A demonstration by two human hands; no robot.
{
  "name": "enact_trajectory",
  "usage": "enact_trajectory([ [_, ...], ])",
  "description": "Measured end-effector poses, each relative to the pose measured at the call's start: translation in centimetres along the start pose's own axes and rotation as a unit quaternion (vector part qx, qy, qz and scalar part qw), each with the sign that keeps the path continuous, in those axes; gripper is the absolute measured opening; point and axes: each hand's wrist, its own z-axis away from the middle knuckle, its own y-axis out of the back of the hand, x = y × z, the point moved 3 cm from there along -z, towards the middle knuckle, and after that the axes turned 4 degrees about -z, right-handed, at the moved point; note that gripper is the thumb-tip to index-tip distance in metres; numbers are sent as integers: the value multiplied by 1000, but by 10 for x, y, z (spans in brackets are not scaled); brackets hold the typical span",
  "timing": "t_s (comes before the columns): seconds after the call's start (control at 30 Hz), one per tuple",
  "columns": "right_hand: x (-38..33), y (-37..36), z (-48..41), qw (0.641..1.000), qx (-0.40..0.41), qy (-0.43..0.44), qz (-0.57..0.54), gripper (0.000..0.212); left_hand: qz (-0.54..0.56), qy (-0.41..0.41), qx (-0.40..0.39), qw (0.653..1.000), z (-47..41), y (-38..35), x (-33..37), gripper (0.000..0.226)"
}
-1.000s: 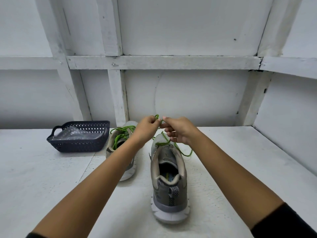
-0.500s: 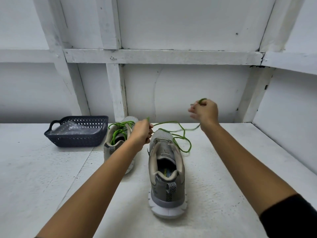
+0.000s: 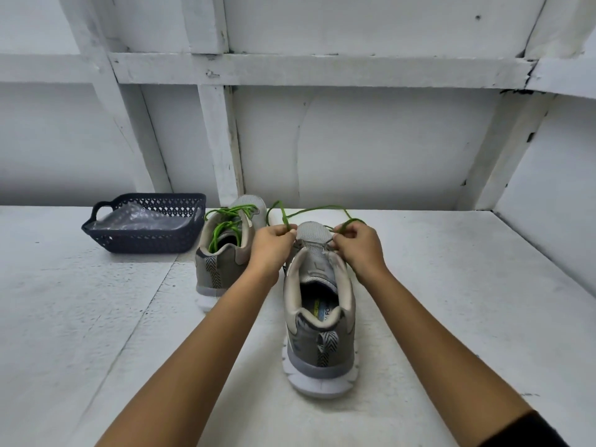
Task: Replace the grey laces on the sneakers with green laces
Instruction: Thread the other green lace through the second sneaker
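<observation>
Pinching a green lace [image 3: 317,209] with the left hand [image 3: 274,245], fingers curled in tight. Pinching another part of the same lace with the right hand [image 3: 358,245], fingers curled in too. Hands side by side and near each other, not touching. Between the two hands, the front part of a grey sneaker [image 3: 319,317]. Standing on the white table [image 3: 96,317], heel toward the arms, toe away. Thin loops of the lace just past the fingertips, on the far side of both hands. Cannot tell how far through the shoe holes, hidden behind the hands.

Just to the left of the left hand, a second sneaker [image 3: 225,253], partly behind that wrist. Laced with a second lace [image 3: 230,210], also green, loose and loopy on top. Farther left of that hand, well apart, a dark basket [image 3: 145,245] with handles. Inside it, a clear bag [image 3: 138,217]. Behind both hands, a white wall [image 3: 371,140] with white beams.
</observation>
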Motion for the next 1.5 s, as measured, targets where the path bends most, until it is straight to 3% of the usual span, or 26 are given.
enact_trajectory([
  [0.13, 11, -3, 7, 998, 33, -7, -44, 13, 12, -10, 59, 998, -1, 1, -15, 18],
  [0.27, 15, -5, 13, 997, 57, 19, -47, 5, -53, -35, 104, 992, -1, 2, -19, 5],
  [0.37, 17, -6, 13, 997, 56, 25, -47, 5, -102, -42, 121, 986, -3, 3, -20, 10],
  [0.5, 21, -6, 10, 996, 52, 7, -68, 16, -128, -35, 130, 983, -8, 3, -23, 11],
  [0.6, 22, -4, 9, 996, 52, 5, -76, 20, -145, -39, 122, 981, -11, 2, -23, 14],
  [0.8, 30, -2, 8, 995, 69, 1, -67, 9, -165, -62, 99, 979, -11, -2, -23, 23],
  [0.93, 28, -4, 7, 996, 71, 31, -46, 9, -152, -66, 90, 982, -12, 0, -23, 5],
  [1.03, 26, -3, 5, 996, 66, 48, -32, 12, -154, -67, 76, 983, -14, 1, -22, 3],
  [1.2, 26, -3, 6, 997, 43, 49, -26, 24, -209, -68, 55, 974, -15, 2, -20, 12],
  [1.4, 26, -4, 9, 996, 43, 75, 36, 12, -277, -72, 14, 958, -13, 2, -16, 19],
  [1.5, 25, -5, 6, 993, 34, 86, 74, 12, -319, -71, -13, 945, -13, 5, -10, 44],
])
